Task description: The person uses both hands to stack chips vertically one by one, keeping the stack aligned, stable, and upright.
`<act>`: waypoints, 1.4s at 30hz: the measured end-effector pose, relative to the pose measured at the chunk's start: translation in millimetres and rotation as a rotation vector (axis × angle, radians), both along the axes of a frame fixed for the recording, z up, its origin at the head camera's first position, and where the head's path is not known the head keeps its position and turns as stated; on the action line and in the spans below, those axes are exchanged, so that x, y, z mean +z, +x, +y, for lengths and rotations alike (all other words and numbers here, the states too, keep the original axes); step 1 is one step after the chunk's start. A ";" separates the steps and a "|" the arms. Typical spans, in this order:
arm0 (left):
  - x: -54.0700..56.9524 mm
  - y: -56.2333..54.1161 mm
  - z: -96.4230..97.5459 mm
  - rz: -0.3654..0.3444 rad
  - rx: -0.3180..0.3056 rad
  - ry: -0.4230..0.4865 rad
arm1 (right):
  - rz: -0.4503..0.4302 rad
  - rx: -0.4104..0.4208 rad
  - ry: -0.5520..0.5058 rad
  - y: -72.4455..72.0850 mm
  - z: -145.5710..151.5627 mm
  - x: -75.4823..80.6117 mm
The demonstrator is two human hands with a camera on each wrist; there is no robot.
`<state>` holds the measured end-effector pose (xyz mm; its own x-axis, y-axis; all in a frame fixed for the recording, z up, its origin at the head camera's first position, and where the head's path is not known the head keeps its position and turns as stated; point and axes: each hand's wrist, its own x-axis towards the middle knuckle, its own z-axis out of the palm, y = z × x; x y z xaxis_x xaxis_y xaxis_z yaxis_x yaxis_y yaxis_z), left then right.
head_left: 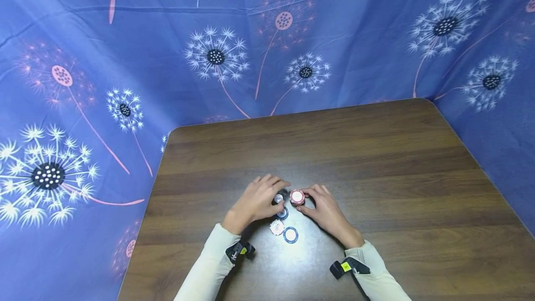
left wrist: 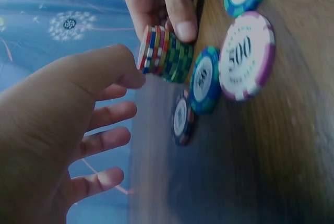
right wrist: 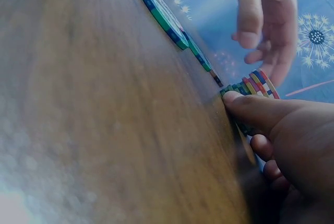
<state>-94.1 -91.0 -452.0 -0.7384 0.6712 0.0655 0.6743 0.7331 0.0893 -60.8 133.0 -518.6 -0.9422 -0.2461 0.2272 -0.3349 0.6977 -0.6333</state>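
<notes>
A short stack of poker chips (head_left: 297,197), green chips below and red and other colours above, stands on the table between the hands. My right hand (head_left: 328,212) holds it from the side with thumb and fingers, the thumb low on the green chips in the right wrist view. My left hand (head_left: 258,201) hovers to the left with its fingers spread and holds nothing; one fingertip overlaps the stack's upper edge in the left wrist view. Beneath that hand lies a dark chip (left wrist: 181,118), with a blue-green chip (left wrist: 204,80) beside it.
Nearer the body lie a white and purple chip marked 500 (left wrist: 246,56) and another blue-green chip (head_left: 290,235), flat on the brown wooden table (head_left: 401,189). Blue cloth with dandelion prints (head_left: 359,59) hangs behind and beside the table.
</notes>
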 end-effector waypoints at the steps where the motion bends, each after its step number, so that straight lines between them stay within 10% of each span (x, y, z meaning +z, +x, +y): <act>1: 0.0 -0.3 -2.5 -0.008 0.003 -0.004 | 0.005 0.001 -0.001 -0.5 0.2 0.4; 42: -16.8 -4.0 -23.1 -0.177 0.053 -0.007 | -0.014 -0.018 0.013 1.0 -1.7 2.1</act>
<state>-98.1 -114.1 -468.8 -0.7723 0.6310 -0.0733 0.6088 0.7682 0.1983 -59.8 131.3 -516.5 -0.9494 -0.2323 0.2112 -0.3139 0.7119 -0.6282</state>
